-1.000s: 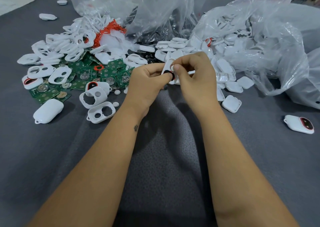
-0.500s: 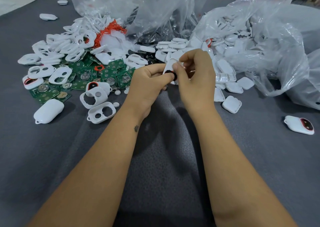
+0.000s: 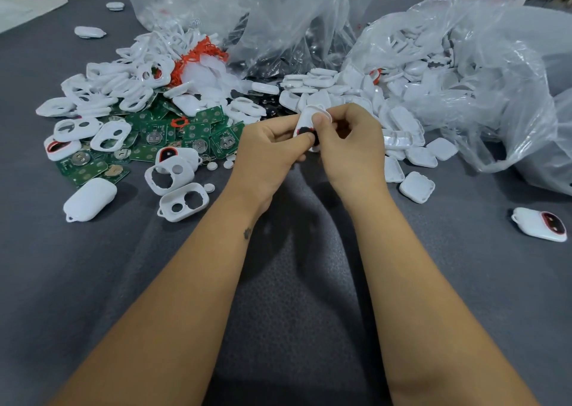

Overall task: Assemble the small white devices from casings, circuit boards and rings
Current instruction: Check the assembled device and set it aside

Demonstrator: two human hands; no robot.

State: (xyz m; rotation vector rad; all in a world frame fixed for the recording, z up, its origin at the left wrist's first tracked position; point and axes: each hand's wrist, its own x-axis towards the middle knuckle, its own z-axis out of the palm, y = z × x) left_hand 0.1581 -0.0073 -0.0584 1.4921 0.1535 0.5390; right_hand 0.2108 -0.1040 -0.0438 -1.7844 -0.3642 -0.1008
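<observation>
Both hands meet above the grey cloth, holding one small white casing (image 3: 306, 117) that has a black and red part at its lower end. My left hand (image 3: 266, 148) grips the casing from the left, thumb against the black part. My right hand (image 3: 349, 145) pinches it from the right, thumb on its face. Green circuit boards (image 3: 154, 136) lie in a heap to the left, among white front casings (image 3: 123, 90) with two holes. Orange rings (image 3: 198, 54) lie tangled behind them.
Clear plastic bags (image 3: 464, 65) of white back covers spill over the far right. Loose covers (image 3: 416, 187) lie right of my hands. A finished device (image 3: 540, 223) sits at the far right, a white case (image 3: 89, 199) at the left. Grey cloth (image 3: 294, 282) lies under my forearms.
My right hand's fingers have shifted on the casing, the thumb sliding down onto its face. The casing now stands a bit more upright between both hands.
</observation>
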